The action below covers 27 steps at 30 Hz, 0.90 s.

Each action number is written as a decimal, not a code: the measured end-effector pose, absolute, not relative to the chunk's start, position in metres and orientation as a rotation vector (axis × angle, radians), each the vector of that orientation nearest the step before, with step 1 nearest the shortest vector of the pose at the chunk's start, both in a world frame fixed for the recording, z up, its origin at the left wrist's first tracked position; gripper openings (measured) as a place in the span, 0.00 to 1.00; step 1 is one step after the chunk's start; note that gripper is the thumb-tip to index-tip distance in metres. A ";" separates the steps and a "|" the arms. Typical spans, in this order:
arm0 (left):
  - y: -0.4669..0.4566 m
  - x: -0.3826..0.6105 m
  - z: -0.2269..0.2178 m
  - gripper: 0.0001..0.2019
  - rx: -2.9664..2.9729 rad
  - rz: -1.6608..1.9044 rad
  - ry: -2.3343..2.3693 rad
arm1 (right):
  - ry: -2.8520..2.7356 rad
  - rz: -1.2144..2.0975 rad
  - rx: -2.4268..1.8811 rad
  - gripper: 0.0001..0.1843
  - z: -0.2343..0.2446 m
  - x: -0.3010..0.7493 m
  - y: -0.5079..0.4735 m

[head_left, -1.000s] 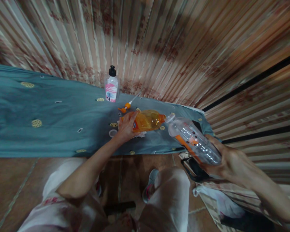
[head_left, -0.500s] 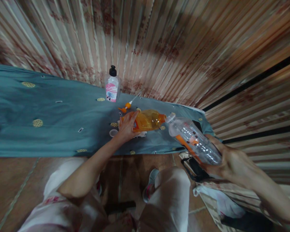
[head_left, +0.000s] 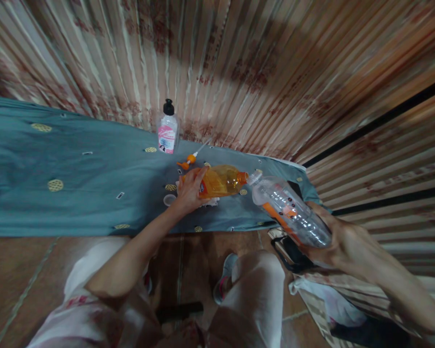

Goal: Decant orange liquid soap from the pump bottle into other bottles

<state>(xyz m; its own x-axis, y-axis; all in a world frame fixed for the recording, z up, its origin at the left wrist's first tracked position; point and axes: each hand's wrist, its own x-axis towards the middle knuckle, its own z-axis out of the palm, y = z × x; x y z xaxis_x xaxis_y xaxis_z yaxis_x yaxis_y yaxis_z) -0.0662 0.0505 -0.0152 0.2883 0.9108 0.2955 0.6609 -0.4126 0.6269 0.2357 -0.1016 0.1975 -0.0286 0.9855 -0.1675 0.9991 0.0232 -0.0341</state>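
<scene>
My left hand (head_left: pixel 191 190) is wrapped round an orange bottle of yellow-orange liquid (head_left: pixel 223 181), tipped on its side with its neck to the right. In my right hand (head_left: pixel 335 241) is a clear plastic bottle (head_left: pixel 292 209) with an orange label, slanted so its mouth faces the orange bottle's mouth. The two mouths are close together; whether they touch I cannot tell. An orange pump top (head_left: pixel 189 160) with a thin tube lies just behind my left hand. Beside that wrist is a small round whitish cap (head_left: pixel 169 199). Something white and crumpled (head_left: pixel 213 201) shows under the orange bottle.
A clear bottle with a black pump (head_left: pixel 167 128) stands at the back of the teal cloth-covered surface (head_left: pixel 94 169). Pleated curtains (head_left: pixel 210 63) hang behind it. A dark flat object (head_left: pixel 295 189) lies behind the clear bottle. Cloth and a black strap (head_left: pixel 293 256) are at the lower right.
Hardly anything differs: both hands hold their bottles in nearly the same place, and the whole view has shifted very slightly.
</scene>
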 end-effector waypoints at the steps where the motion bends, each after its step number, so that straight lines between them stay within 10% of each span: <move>1: 0.050 -0.066 -0.015 0.51 2.178 0.888 1.415 | 2.187 -0.216 2.111 0.38 0.197 0.236 -0.102; 27: 0.050 -0.067 -0.014 0.50 2.184 0.879 1.416 | 2.174 -0.258 2.165 0.40 0.198 0.234 -0.098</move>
